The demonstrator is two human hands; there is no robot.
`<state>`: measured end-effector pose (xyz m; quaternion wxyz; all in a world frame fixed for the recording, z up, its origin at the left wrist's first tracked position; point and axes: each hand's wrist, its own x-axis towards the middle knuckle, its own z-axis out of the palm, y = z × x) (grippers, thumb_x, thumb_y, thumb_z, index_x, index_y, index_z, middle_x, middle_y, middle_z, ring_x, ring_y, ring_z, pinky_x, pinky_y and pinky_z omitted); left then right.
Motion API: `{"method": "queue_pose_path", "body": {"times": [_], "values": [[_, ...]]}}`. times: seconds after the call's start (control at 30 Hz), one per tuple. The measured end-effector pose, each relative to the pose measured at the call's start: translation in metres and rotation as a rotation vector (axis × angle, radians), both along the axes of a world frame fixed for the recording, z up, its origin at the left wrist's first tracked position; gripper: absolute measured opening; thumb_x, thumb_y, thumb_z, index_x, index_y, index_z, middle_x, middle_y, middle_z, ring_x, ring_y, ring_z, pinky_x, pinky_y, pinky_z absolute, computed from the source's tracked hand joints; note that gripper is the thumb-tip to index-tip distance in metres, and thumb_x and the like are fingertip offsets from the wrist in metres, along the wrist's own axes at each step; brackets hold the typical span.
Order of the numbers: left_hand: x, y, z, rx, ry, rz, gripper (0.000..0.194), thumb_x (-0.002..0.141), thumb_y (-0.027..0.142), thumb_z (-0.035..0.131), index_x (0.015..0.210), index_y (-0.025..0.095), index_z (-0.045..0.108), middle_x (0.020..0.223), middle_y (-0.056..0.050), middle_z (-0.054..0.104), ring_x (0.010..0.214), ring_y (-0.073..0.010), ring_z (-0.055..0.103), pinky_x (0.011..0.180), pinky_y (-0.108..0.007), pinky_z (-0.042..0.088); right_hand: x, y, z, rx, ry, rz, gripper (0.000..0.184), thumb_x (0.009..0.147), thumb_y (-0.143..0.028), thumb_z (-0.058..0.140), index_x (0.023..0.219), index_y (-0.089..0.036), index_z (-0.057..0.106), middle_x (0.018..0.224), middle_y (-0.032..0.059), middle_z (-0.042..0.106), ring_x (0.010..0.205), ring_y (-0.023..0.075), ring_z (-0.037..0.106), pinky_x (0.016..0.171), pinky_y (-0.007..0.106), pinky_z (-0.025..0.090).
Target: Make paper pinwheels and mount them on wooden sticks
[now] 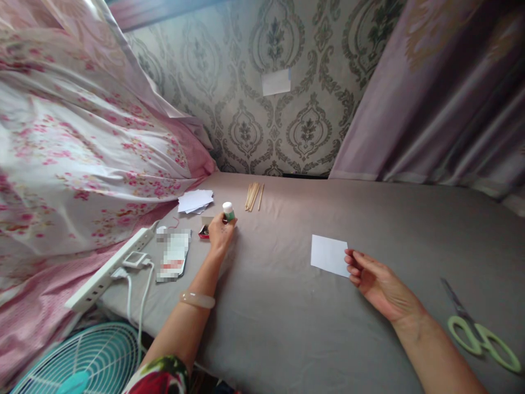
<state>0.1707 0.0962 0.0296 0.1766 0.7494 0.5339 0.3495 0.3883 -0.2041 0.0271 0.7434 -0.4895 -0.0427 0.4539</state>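
Observation:
My left hand [221, 231] is closed around a small green bottle [228, 210] with a white cap, which stands upright at the fingertips. Just left of that hand is a small open red box [203, 232], partly covered by the fingers; its contents are too small to make out. On the right, my right hand [377, 282] pinches the right edge of a white paper piece [329, 255] between thumb and fingers. Beyond my left hand lie several thin wooden sticks [253, 197], one a little apart from the bunch. A stack of white papers [196, 201] rests at the far left.
Green-handled scissors [478, 334] lie at the right on the grey cloth surface [270, 323]. A phone [174, 256] and a white power strip [110, 269] with plugged cables sit left. A turquoise fan [82, 361] stands lower left. Floral fabric and curtains flank the patterned wall.

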Motion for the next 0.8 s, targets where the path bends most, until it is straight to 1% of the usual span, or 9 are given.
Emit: {"method": "queue_pose_path", "body": {"times": [0.2, 0.33, 0.6, 0.8], "values": [[0.001, -0.001, -0.003, -0.029, 0.036, 0.026, 0.021, 0.074, 0.031, 0.062, 0.085, 0.014, 0.067, 0.082, -0.008, 0.07, 0.075, -0.0198, 0.061, 0.066, -0.026, 0.038, 0.006, -0.005, -0.001, 0.017, -0.023, -0.004, 0.025, 0.058, -0.025, 0.085, 0.079, -0.017, 0.074, 0.072, 0.0009, 0.062, 0.053, 0.0051, 0.05, 0.042, 0.012, 0.045], [0.002, 0.0, -0.004, -0.022, 0.055, 0.032, 0.023, 0.075, 0.032, 0.061, 0.086, 0.014, 0.067, 0.084, -0.009, 0.07, 0.078, -0.0209, 0.063, 0.066, -0.026, 0.039, 0.009, -0.006, 0.0, 0.025, -0.018, -0.011, 0.026, 0.057, -0.025, 0.086, 0.078, -0.018, 0.073, 0.071, 0.0003, 0.062, 0.052, 0.0052, 0.049, 0.041, 0.013, 0.044], [0.004, -0.003, 0.002, -0.039, 0.085, 0.043, 0.029, 0.075, 0.036, 0.059, 0.09, 0.011, 0.066, 0.086, -0.011, 0.07, 0.082, -0.0243, 0.063, 0.072, -0.031, 0.043, 0.02, -0.012, 0.008, 0.04, -0.066, -0.068, 0.025, 0.059, -0.027, 0.084, 0.078, -0.017, 0.072, 0.072, -0.0012, 0.063, 0.052, 0.0032, 0.05, 0.043, 0.011, 0.044], [0.005, 0.0, 0.0, -0.048, 0.116, 0.058, 0.028, 0.07, 0.037, 0.061, 0.088, 0.016, 0.065, 0.084, -0.008, 0.069, 0.084, -0.0255, 0.064, 0.075, -0.032, 0.046, 0.024, -0.015, 0.014, 0.037, -0.092, -0.088, 0.024, 0.059, -0.028, 0.084, 0.077, -0.017, 0.071, 0.07, -0.0029, 0.063, 0.051, 0.0025, 0.05, 0.044, 0.011, 0.043]]}}
